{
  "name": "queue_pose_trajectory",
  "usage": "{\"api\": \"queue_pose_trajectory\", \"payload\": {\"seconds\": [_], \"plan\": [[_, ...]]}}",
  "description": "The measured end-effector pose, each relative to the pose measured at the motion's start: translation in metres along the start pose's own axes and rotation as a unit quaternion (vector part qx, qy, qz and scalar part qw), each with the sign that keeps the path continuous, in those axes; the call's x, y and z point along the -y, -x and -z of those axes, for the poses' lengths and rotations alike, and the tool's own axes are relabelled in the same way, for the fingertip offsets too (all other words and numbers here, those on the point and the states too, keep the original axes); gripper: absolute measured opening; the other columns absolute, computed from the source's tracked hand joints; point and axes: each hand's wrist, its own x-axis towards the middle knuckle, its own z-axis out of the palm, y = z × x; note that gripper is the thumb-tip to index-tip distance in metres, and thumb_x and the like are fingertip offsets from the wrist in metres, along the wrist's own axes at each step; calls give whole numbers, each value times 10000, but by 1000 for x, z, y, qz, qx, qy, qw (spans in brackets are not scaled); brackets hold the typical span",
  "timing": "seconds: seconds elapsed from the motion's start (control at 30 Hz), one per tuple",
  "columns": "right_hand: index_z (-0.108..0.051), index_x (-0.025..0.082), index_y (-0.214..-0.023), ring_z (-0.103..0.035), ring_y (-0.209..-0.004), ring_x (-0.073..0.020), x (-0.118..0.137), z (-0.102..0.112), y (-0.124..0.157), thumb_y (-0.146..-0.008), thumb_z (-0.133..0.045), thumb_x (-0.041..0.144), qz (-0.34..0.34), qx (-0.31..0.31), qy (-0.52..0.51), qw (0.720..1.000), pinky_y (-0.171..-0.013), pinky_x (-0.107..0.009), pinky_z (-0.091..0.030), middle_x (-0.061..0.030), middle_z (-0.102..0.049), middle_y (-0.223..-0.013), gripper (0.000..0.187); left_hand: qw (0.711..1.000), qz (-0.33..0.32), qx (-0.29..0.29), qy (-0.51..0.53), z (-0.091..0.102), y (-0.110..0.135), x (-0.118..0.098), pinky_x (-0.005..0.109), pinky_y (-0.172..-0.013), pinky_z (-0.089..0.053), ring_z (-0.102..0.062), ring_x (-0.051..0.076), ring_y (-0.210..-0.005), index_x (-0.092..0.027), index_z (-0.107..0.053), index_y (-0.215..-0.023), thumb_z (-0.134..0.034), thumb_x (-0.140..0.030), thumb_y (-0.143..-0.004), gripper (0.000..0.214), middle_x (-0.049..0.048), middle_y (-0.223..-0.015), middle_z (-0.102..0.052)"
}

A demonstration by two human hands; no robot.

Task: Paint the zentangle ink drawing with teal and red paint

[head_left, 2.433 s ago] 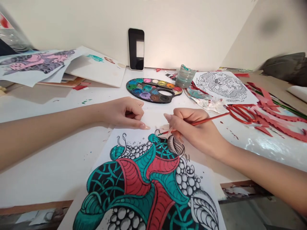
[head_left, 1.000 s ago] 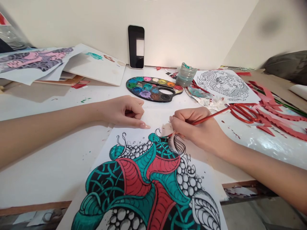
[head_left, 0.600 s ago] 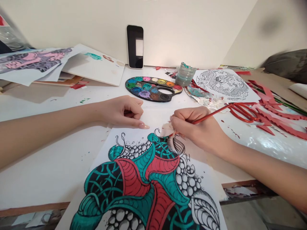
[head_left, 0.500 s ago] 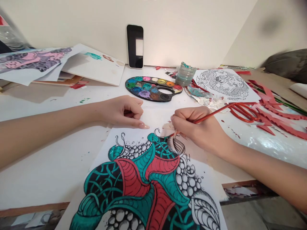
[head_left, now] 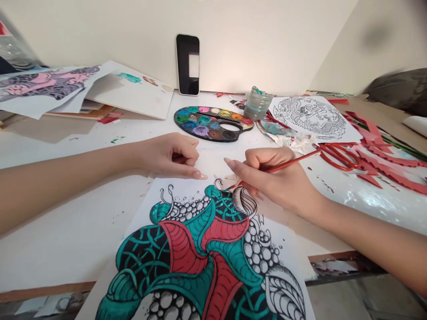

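My right hand (head_left: pixel 275 173) is closed round a thin red paintbrush (head_left: pixel 295 161), its thumb stretched forward. The brush tip reaches the upper edge of a patterned drawing (head_left: pixel 207 231), by a teal-and-black section. Teal and red paint fills many of the drawing's shapes; its bubbles and some leaf shapes are black and white. To the left, my left hand (head_left: pixel 171 155) rests with curled fingers, the thumb lying along the paper's top edge. I see nothing held in it. Beyond both hands lies a black paint palette (head_left: pixel 213 124) with several colours in its wells.
A cloudy water jar (head_left: pixel 258 104) stands right of the palette, near a stained crumpled cloth (head_left: pixel 290 135). Red-handled scissors (head_left: pixel 340 156), red paper strips (head_left: pixel 393 171) and a dragon drawing (head_left: pixel 310 118) lie at right. A phone (head_left: pixel 188 64) leans on the wall. Papers and boards (head_left: pixel 133 95) are stacked left.
My right thumb has straightened forward, and the brush has tilted lower, its tip now slightly further left on the drawing's top section. My left hand has stayed in place.
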Motion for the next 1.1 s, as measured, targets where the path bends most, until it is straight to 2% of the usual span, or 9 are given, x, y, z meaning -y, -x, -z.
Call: {"api": "queue_pose_trajectory", "payload": {"seconds": [0.2, 0.47, 0.67, 0.83, 1.1], "plan": [[-304, 196, -507, -341, -388, -35, 2, 1, 0, -891, -638, 115, -11, -7, 41, 999, -388, -185, -254, 54, -457, -400, 515, 1000, -3, -4, -1, -1, 0, 1, 262, -730, -391, -287, 104, -584, -182, -383, -508, -705, -280, -864, 490, -74, -488, -302], [-269, 191, -490, -324, -400, -25, 5, -1, 0, -801, -566, -16, 12, -10, 67, 998, -383, -192, -211, 70, -378, -415, 477, 1000, 3, -3, 9, 0, 0, 0, 267, -712, -389, -285, 111, -589, -186, -401, -496, -726, -255, -857, 491, -74, -494, -297], [-260, 189, -494, -315, -409, -24, 5, 0, 1, -792, -547, -30, 33, -3, 65, 997, -392, -203, -210, 73, -349, -433, 468, 1000, 1, -4, 3, -1, 1, 1, 265, -719, -383, -293, 110, -593, -185, -386, -515, -714, -275, -868, 490, -73, -503, -290], [-268, 186, -495, -306, -419, -29, 5, 1, 1, -795, -560, -7, 25, -7, 82, 996, -398, -216, -200, 62, -382, -446, 461, 1000, 4, -8, 0, -1, 1, 2, 263, -722, -390, -295, 109, -591, -186, -377, -521, -708, -312, -868, 495, -70, -495, -296], [-248, 189, -495, -294, -425, -36, 5, 1, 3, -777, -546, -18, 18, -17, 94, 995, -392, -214, -190, 58, -342, -432, 459, 1000, 6, -6, 1, -1, 1, 1, 267, -723, -394, -299, 110, -593, -185, -381, -516, -709, -303, -869, 496, -68, -495, -301]]}}
